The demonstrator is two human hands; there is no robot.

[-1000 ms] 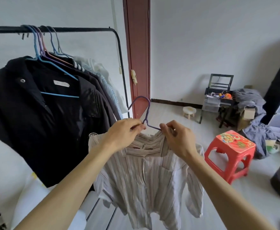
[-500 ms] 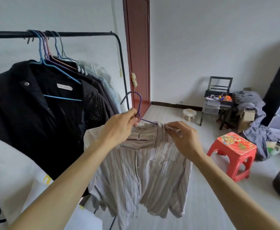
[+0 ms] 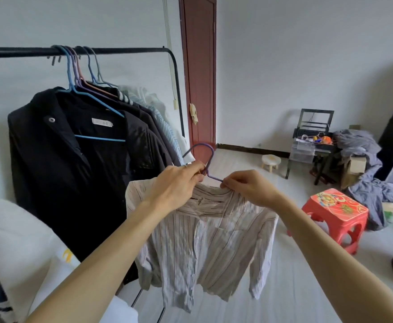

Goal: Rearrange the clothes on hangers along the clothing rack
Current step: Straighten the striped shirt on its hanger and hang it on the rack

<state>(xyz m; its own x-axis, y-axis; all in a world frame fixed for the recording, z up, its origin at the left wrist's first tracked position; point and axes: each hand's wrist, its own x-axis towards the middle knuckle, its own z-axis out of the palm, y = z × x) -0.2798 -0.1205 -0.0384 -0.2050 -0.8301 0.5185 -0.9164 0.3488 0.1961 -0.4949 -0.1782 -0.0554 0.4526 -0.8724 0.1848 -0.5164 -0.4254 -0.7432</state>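
Observation:
A pale striped shirt [image 3: 204, 248] hangs in front of me on a purple hanger [image 3: 208, 159], off the rack. My left hand [image 3: 177, 183] pinches the hanger at the base of its hook. My right hand [image 3: 249, 186] grips the shirt's collar and the hanger's right arm. The black clothing rack [image 3: 121, 50] runs across the upper left. A black jacket [image 3: 74, 173] on a blue hanger [image 3: 93, 106] hangs nearest me, with several darker and striped garments behind it.
A red door [image 3: 200, 73] stands just past the rack's right post. A red plastic stool [image 3: 335, 213] sits on the floor at right. Behind it are a cluttered black stand [image 3: 314, 141], a heap of grey clothes [image 3: 363, 173] and a small wooden stool [image 3: 270, 162]. White fabric [image 3: 11, 229] lies at lower left.
Both hands have kept hold of the hanger and shirt. The shirt swung left toward the rack, then back a little right. The view has tilted slightly downward.

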